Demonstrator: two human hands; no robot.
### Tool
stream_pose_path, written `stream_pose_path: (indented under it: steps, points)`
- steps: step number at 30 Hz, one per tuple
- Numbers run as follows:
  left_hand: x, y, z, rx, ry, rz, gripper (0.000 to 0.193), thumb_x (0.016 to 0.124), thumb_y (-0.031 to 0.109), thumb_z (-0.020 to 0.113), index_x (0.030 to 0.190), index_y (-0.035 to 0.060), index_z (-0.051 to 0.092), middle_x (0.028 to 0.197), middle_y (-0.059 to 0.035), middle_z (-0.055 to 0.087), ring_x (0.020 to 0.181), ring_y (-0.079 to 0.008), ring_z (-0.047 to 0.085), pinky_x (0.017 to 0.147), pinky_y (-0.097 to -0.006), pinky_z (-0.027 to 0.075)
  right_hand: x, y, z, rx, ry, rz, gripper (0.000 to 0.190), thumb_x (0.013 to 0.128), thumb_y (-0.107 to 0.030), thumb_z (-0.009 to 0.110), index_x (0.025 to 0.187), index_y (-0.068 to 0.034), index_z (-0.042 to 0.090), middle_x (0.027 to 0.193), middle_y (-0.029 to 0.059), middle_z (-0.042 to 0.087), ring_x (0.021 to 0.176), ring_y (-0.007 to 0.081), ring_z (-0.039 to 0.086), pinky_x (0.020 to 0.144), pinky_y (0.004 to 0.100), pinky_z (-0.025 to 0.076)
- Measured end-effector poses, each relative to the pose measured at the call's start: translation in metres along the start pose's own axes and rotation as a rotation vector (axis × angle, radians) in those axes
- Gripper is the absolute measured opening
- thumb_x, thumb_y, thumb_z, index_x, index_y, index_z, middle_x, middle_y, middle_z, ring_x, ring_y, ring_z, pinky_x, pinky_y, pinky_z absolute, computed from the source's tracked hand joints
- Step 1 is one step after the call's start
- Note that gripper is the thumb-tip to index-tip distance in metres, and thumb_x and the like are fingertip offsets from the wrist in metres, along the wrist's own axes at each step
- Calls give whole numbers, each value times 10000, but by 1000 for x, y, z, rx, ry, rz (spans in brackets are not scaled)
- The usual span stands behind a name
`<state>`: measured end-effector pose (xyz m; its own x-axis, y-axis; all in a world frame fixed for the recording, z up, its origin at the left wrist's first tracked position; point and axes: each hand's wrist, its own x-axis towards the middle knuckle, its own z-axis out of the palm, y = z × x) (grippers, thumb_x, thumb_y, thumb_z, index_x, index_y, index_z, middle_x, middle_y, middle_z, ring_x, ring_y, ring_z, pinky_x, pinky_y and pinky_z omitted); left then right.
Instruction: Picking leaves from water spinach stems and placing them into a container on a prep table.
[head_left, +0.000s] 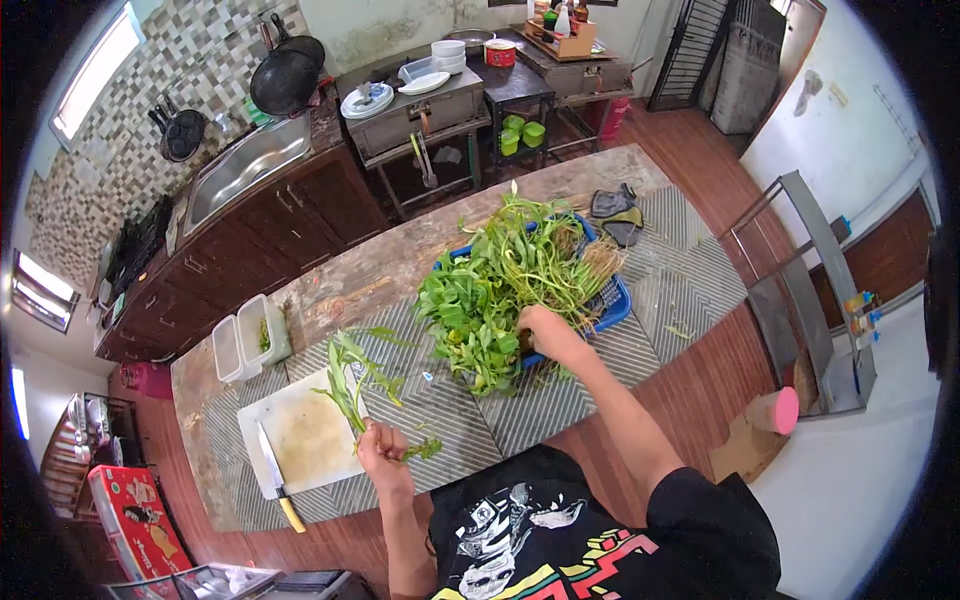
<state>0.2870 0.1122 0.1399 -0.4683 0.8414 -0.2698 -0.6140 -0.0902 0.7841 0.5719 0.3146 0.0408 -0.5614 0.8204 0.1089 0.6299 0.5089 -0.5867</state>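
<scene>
My left hand (384, 450) is closed around a few leafy green stems (346, 390), just right of the white cutting board (307, 442). A knife with a yellow handle (290, 513) lies on the board's left part, its handle over the near edge. A large heap of leafy greens with roots (517, 277) fills a blue plastic basket (619, 304) and spills over its left side. My right hand (536, 330) reaches into the near side of the heap; its fingertips are partly hidden among leaves, so its grip cannot be made out.
Two clear plastic containers (279, 330) stand at the table's far left, one with some greens inside. Dark gloves (619, 214) lie behind the basket. Beyond the table are a steel sink (251, 169) and stoves. A grey metal frame (817, 285) stands to the right.
</scene>
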Motion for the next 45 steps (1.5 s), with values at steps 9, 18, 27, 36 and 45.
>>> stream_pose_path:
  steps: [9, 18, 27, 36, 45]
  points:
    - [-2, 2, -5, 8, -23, 13, 241, 959, 215, 478, 754, 146, 371, 586, 59, 237, 485, -62, 199, 453, -246, 189, -9, -28, -68, 397, -104, 121, 222, 746, 0, 680, 968, 1, 690, 930, 107, 682, 844, 242, 653, 762, 361, 524]
    - [1, -3, -2, 6, 21, 5, 264, 964, 185, 465, 738, 133, 339, 588, 53, 220, 494, -61, 211, 456, -247, 189, -21, 35, -76, -58, 259, 355, 318, 728, -67, 721, 1031, 17, 677, 923, 191, 684, 819, 289, 674, 734, 365, 530]
    - [1, -5, -1, 32, 5, 12, 283, 960, 191, 466, 723, 138, 321, 591, 50, 224, 492, -65, 215, 451, -251, 185, -10, -8, -70, 778, -9, 311, 288, 882, -71, 613, 1132, 71, 618, 937, 137, 698, 738, 190, 677, 651, 307, 539]
    - [-3, -2, -8, 26, -4, 21, 311, 977, 217, 468, 717, 138, 316, 587, 50, 226, 492, -60, 208, 445, -256, 180, -9, 38, -78, -163, 298, 251, 246, 709, -3, 708, 951, -46, 704, 981, 106, 645, 938, 272, 600, 837, 400, 472]
    - [-3, -3, -14, 6, 20, 19, 273, 966, 206, 476, 739, 138, 340, 596, 47, 228, 494, -62, 208, 447, -247, 186, -14, 42, -81, -376, 131, 46, 192, 683, -35, 715, 865, -93, 703, 933, 53, 566, 999, 234, 532, 934, 366, 383]
